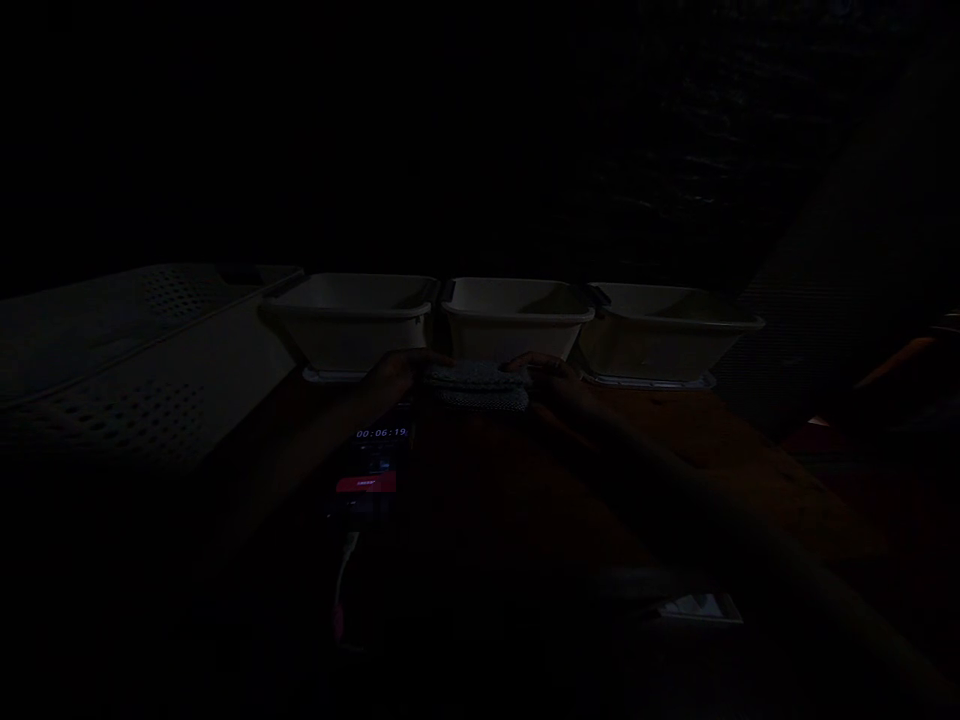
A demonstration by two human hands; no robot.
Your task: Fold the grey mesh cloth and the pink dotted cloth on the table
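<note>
The scene is very dark. A grey, folded piece of knitted-looking fabric (480, 375) is held level just in front of the middle bin, its layers stacked one over another. My left hand (397, 372) grips its left end, and my right hand (553, 374) has the right end, with fingers over the top. Exactly what kind of cloth item it is cannot be made out. Directly behind the fabric stands the middle light-coloured bin (517, 332).
Two similar bins, the left bin (360, 340) and the right bin (660, 345), flank the middle one. A large perforated basket (217, 400) stands at left. A lit phone (367, 475) and a cable (342, 580) lie on the wooden table (720, 470). Another person's arm (904, 362) shows at right.
</note>
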